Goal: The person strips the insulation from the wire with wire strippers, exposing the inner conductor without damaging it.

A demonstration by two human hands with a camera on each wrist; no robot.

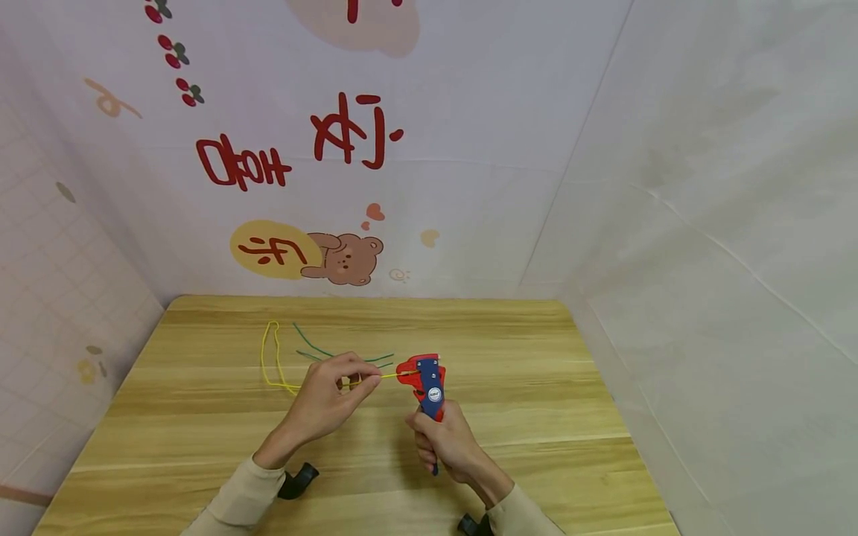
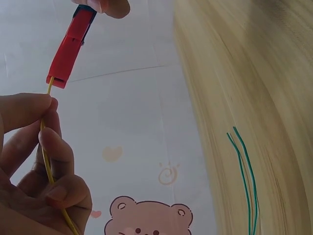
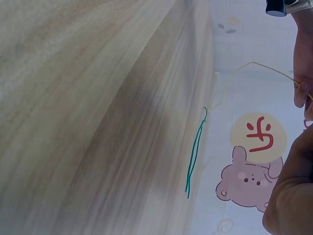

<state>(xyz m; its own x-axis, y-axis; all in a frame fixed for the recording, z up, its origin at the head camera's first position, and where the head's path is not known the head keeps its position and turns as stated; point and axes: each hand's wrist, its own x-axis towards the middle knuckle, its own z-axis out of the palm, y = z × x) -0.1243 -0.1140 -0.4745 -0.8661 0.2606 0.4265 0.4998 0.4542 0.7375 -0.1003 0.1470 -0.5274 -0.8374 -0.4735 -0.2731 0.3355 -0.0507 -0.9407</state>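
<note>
My left hand (image 1: 333,388) pinches a thin yellow wire (image 2: 48,164) between thumb and fingers, close to one end. That end runs into the red jaws of a red and blue wire stripper (image 1: 430,383). My right hand (image 1: 449,439) grips the stripper by its handles, holding it upright above the table. In the left wrist view the stripper's red nose (image 2: 65,61) meets the wire just past my left fingertips. The right wrist view catches only part of my right hand (image 3: 293,191), and the stripper is mostly out of that view.
Behind my left hand, green wires (image 1: 311,345) lie on the wooden table (image 1: 536,417). The rest of the yellow wire loops at the left. A white printed sheet (image 1: 462,223) stands behind the table, and pale sheets rise on both sides.
</note>
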